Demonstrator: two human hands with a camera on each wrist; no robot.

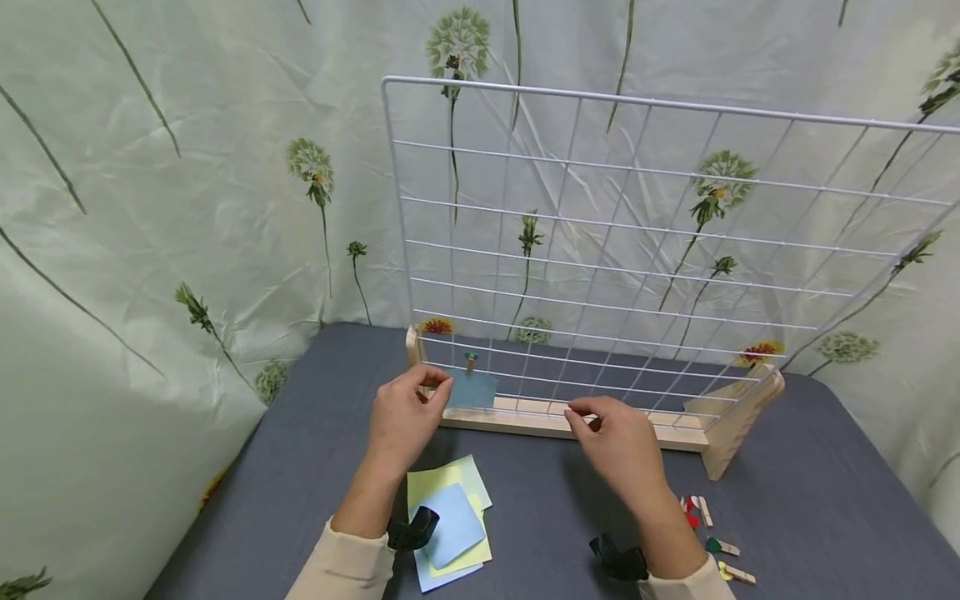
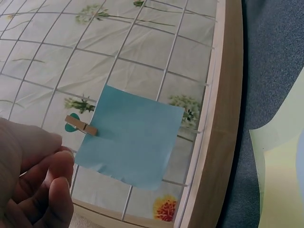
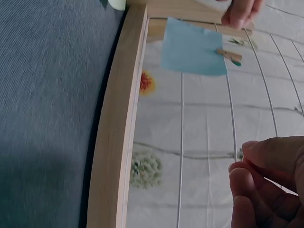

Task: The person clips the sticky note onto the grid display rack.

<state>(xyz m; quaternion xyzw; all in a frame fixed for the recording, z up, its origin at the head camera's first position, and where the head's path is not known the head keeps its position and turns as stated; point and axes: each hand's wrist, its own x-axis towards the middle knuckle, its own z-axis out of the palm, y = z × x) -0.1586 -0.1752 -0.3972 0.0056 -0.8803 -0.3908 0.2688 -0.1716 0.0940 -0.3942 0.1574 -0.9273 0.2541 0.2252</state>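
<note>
A blue sticky note [image 2: 133, 137] hangs on the lower left of the white wire grid [image 1: 600, 171]. At its top edge a small wooden clothespin [image 2: 81, 126] with a green decoration clips it to the wire. Beside the note is my left hand [image 1: 405, 410], fingers loosely curled, thumb near the index finger, nothing seen between them; the left wrist view puts its fingertips close to the clothespin. Further right, my right hand [image 1: 618, 437] hovers in front of the grid's lower wires. Its fingers are also loosely bent, and no object shows in them.
The grid stands in a wooden base [image 1: 525, 423] with upright end pieces. Yellow, green and blue sticky notes [image 1: 455, 527] lie overlapping below my left hand. Several decorated clothespins [image 1: 723, 547] lie right of my right forearm. A floral curtain [image 1: 225, 167] hangs behind the dark tabletop [image 1: 315, 467].
</note>
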